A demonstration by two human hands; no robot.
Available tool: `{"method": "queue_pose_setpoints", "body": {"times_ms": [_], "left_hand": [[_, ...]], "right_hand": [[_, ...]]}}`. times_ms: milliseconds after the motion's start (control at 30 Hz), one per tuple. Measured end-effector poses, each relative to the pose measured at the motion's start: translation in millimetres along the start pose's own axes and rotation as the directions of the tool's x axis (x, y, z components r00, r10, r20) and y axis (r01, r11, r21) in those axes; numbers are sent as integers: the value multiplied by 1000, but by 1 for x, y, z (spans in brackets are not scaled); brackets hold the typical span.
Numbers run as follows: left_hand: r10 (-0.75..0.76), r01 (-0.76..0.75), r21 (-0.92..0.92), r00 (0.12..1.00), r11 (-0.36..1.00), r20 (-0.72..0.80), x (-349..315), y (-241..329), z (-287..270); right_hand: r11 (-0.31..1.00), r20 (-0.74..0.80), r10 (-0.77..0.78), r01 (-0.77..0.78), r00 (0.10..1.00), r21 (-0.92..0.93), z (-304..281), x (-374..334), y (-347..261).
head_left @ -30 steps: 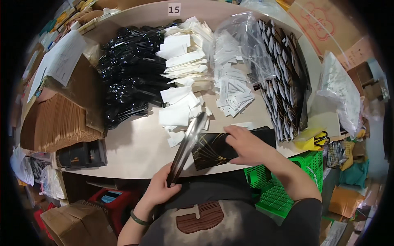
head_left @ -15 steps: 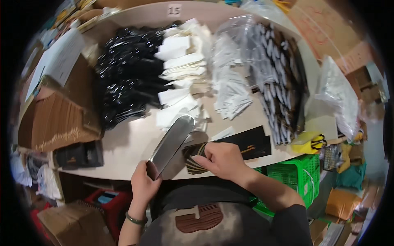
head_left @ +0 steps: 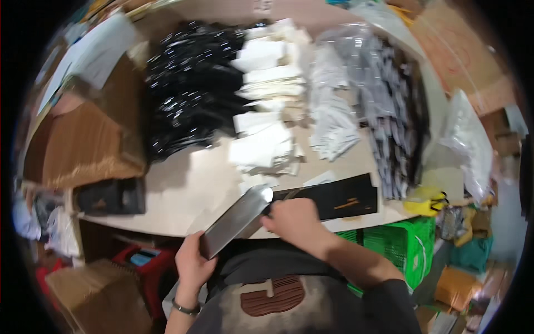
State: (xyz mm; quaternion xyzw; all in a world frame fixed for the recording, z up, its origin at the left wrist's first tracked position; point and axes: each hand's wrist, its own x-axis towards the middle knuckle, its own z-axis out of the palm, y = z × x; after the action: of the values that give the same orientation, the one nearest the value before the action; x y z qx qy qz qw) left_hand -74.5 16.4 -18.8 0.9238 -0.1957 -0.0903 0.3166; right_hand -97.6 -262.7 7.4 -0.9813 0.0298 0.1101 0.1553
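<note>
While both hands grip a pouch [head_left: 236, 221], clutter (packets) covers the table [head_left: 183, 192].

Black flat pkg [head_left: 334, 196] at table edge; clear pouch [head_left: 236, 221] beside.

Glossy grey-silver pouch [head_left: 236, 221], flat black sleeve [head_left: 334, 197] with small orange marking, pale beige surface [head_left: 189, 189], shiny black packets [head_left: 186, 108], white paper stacks [head_left: 267, 100], black-and-white striped bundles [head_left: 389, 106], green crate [head_left: 406, 256], yellow object [head_left: 425, 200]
</note>
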Motion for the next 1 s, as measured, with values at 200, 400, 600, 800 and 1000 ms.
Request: {"method": "queue_pose_setpoints", "body": {"times_ms": [200, 400, 600, 800, 1000], "left_hand": [[-11, 10, -18, 999, 1000, -41, -12, -19, 7], [-26, 27, 28, 999, 999, -33, -4, -10, -1], [-7, 8, 13, 999, 1000, -50, -3, -12, -8], [212, -241, 201, 965, 949, 155, 9, -22, -25], [420, -464, 127, 868, 877, 266, 72, 36, 5]], "right_hand": [[994, 27, -25, 22, 999, 108, 5, 9, -5], [996, -56, -66, 70, 996, 60, 16, 11, 0], [990, 15, -19, 16, 1000, 143, 7, 7, 2], [970, 80, 62, -79, 995, 231, 3, 12, 11], [939, -161, -164, 204, 973, 278, 17, 15, 4]]}}
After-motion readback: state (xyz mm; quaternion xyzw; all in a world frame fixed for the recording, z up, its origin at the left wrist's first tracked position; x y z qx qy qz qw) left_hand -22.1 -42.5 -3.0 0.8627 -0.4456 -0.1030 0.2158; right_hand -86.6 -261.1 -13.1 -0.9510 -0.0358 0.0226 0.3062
